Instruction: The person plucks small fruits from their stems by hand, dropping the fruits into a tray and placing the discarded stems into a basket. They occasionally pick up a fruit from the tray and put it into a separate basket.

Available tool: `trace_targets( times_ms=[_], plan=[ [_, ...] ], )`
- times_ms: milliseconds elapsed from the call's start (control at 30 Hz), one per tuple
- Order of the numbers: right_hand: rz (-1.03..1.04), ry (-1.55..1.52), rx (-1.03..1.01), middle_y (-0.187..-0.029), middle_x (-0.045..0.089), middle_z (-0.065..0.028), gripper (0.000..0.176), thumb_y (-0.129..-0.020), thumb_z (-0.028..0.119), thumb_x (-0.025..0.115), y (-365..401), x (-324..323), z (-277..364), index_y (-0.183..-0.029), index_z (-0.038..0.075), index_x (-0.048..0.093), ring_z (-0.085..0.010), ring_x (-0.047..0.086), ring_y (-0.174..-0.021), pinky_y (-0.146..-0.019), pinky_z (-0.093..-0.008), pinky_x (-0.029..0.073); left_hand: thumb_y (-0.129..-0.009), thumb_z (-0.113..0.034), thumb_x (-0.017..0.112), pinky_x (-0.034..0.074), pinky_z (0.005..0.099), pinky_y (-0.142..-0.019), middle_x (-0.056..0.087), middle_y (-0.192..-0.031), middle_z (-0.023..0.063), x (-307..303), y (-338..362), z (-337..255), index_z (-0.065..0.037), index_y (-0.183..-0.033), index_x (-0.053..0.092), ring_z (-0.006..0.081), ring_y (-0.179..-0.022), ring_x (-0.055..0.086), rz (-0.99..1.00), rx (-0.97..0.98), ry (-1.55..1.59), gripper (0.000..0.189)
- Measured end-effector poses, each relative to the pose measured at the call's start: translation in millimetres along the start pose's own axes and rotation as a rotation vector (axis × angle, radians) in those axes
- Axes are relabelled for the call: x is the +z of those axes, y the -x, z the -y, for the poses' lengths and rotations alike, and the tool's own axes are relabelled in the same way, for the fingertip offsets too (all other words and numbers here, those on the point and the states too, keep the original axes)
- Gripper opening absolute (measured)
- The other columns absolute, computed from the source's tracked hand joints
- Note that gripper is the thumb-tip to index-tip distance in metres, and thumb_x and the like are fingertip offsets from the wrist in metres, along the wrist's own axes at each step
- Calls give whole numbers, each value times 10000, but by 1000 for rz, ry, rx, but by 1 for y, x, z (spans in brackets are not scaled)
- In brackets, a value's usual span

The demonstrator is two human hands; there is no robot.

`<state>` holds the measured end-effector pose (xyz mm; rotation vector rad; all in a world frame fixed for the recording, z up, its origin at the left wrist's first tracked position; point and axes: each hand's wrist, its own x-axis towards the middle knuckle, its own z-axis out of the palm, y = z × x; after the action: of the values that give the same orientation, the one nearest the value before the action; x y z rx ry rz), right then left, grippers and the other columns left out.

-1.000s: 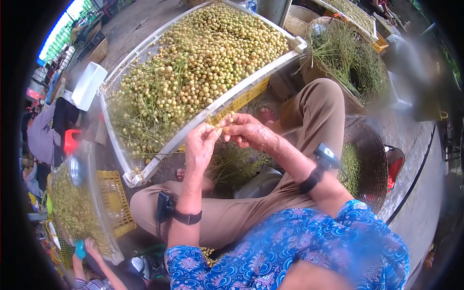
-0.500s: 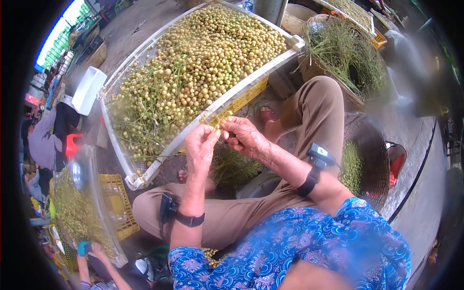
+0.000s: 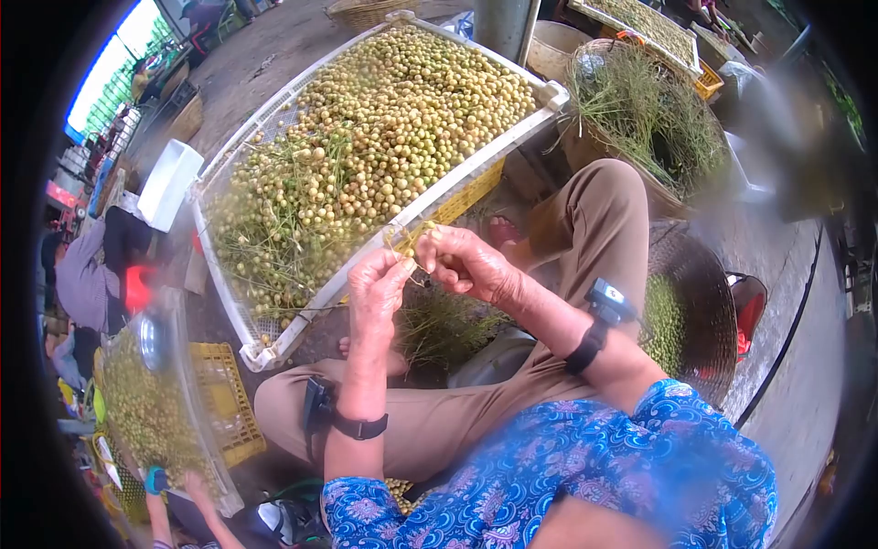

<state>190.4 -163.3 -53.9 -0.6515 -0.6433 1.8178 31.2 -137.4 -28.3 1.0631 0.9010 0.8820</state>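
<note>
My left hand point(image 3: 377, 285) and my right hand point(image 3: 468, 261) meet close together at the near edge of a white mesh tray point(image 3: 320, 295). Both are closed in a pinch on a thin-stemmed fruit sprig point(image 3: 400, 240) bearing small round yellowish fruits. Fingers hide part of the sprig. Heaped in the tray are many small round yellow-green fruits point(image 3: 393, 119), with stemmed sprigs point(image 3: 293, 201) on its left side. Below my hands, loose green stems point(image 3: 444, 320) lie between my legs.
A basket of stripped stems point(image 3: 640, 119) stands at the upper right. Right of my knee is a woven basket point(image 3: 709, 302) holding small green fruits point(image 3: 663, 320). At the left, another person's hands point(image 3: 197, 489) reach toward a second fruit tray point(image 3: 155, 403) beside a yellow crate point(image 3: 224, 393).
The view has shifted slightly. Both hands stay together on the sprig, and my right fingers have changed their bend a little. At the lower left, the other person's hands have moved.
</note>
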Motion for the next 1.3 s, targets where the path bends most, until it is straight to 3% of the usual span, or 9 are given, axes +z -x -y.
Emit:
trace_targets(
  times_ms=[100, 233, 433, 633, 700, 767, 933, 1133, 1300],
  plan=[
    [-51, 52, 12, -590, 463, 1, 286, -880, 319, 462, 0, -1, -1, -779, 54, 498, -42, 319, -410, -319, -168, 212, -770, -80, 598, 180, 142, -344, 408, -515, -76, -1, 1, 0, -84, -630, 528, -19, -388, 282, 10, -19, -2, 157],
    [70, -391, -50, -611, 408, 7, 251, -886, 287, 431, 2, -14, 9, -807, 59, 499, -50, 332, -444, -315, -164, 232, -751, -80, 612, 193, 139, -349, 428, -517, -60, -5, 9, -4, -48, -676, 579, -11, -387, 300, 14, -46, 18, 87],
    [-85, -59, 97, -720, 520, -38, 274, -860, 215, 453, 4, -7, 8, -1059, 36, 507, -48, 364, -450, -324, -157, 232, -742, -85, 623, 207, 140, -348, 444, -518, -48, -2, 7, -5, -25, -692, 592, -4, -386, 316, 105, -80, 76, 84],
    [62, -125, 41, -681, 501, 5, 168, -860, 205, 509, -6, -10, 3, -903, 44, 529, -31, 334, -421, -328, -154, 237, -741, -78, 627, 205, 139, -345, 455, -514, -45, -1, 3, 1, -19, -702, 596, -6, -383, 313, 168, -136, 44, 77],
    [-163, -116, -42, -649, 466, 25, 150, -861, 199, 509, -6, -13, 9, -843, 50, 518, -27, 305, -412, -332, -150, 238, -739, -78, 630, 205, 140, -344, 455, -513, -44, -2, 3, -1, -17, -699, 596, -6, -383, 313, 163, -127, 56, 80],
    [-215, -264, -72, -640, 443, 25, 146, -861, 191, 499, -8, -24, 11, -872, 46, 509, -26, 303, -428, -337, -147, 243, -738, -81, 631, 205, 140, -343, 454, -513, -45, -2, 4, -2, -18, -698, 596, -6, -384, 313, 141, -127, 59, 83],
    [-14, -16, 92, -649, 492, -2, 224, -815, 140, 544, 6, -3, 14, -1009, 40, 497, -36, 385, -453, -337, -143, 240, -736, -93, 635, 211, 140, -344, 456, -515, -44, -2, 2, -1, -21, -696, 596, -4, -389, 318, 133, -124, 61, 92],
    [106, 76, -1, -607, 481, 10, 147, -826, 181, 568, 0, -6, -1, -862, 54, 503, -23, 368, -428, -333, -154, 219, -736, -98, 637, 217, 138, -351, 458, -520, -43, -1, 3, -5, -19, -693, 598, -2, -394, 325, 136, -132, 42, 98],
    [153, -76, 82, -658, 520, -14, 160, -824, 179, 569, 6, -7, -1, -870, 45, 496, -31, 366, -420, -332, -155, 225, -743, -88, 623, 211, 141, -348, 440, -503, -46, 2, 7, -8, -18, -677, 589, 2, -382, 315, 194, -122, 81, 102]
  ],
)
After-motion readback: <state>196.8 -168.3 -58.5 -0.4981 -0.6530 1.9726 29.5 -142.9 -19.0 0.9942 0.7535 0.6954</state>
